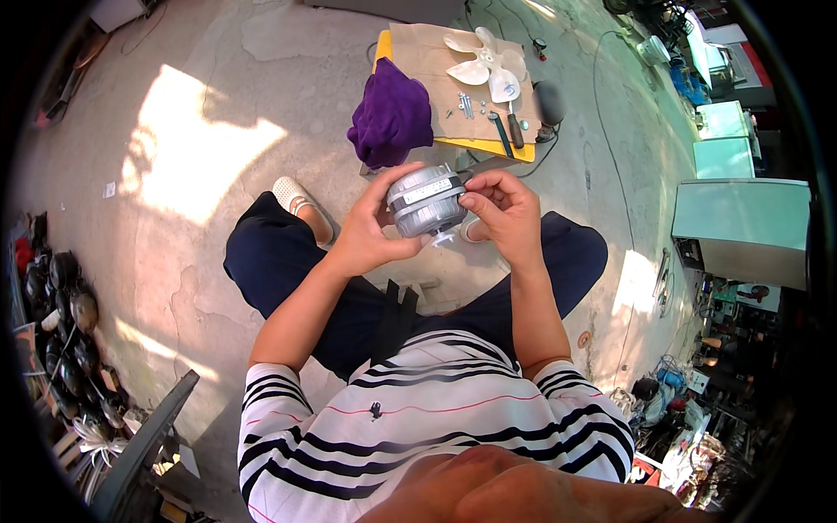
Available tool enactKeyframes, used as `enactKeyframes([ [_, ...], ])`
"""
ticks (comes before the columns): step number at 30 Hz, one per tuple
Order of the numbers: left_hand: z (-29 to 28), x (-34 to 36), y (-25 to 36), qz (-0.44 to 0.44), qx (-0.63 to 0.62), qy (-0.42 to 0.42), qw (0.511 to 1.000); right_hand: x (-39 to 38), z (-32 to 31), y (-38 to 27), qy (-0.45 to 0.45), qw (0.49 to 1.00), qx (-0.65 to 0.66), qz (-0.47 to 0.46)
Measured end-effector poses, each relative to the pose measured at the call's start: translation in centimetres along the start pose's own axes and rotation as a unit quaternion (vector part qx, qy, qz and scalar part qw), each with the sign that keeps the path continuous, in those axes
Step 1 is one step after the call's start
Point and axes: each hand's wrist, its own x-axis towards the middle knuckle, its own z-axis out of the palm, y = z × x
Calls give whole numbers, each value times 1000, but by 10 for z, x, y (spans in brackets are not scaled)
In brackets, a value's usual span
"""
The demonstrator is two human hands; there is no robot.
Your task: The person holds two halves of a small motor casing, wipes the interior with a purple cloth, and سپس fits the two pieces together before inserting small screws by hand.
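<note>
Motor (425, 203): a small grey cylindrical unit with a label band, held in the air above the person's knees, between the two hands. The left hand (370, 228) wraps its side and underside, fingers closed around the housing; the right hand (503, 209) pinches at its right face with thumb and fingertips, on a small part too fine to make out. A pale stub shows below the housing.

Risk, as a judgement: the motor rests mainly in one palm over bare concrete floor (192, 218), so a slip while the right hand works could drop it onto the person's feet or the floor. Any small fastener released here could fall and roll out of sight.

Beyond the knees, a low tabletop (410, 48) covered with cardboard carries a purple cloth (392, 113), which hangs over its near left edge, a white fan blade (488, 63), loose screws (466, 106) and two dark-handled tools (508, 129). The tools lie near the table's front edge. A cable (610, 148) runs across the floor to the right. Pale green cabinets (741, 227) stand at far right; dark round parts (65, 322) are heaped at far left.
</note>
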Motion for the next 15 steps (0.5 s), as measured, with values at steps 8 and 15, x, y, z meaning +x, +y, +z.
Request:
enactKeyframes([
  [8, 1, 2, -20, -141, -158, 47, 976, 62, -21, 38, 82, 977, -179, -83],
  [15, 1, 3, -27, -229, -200, 61, 951, 152, -46, 78, 121, 868, -468, -113],
])
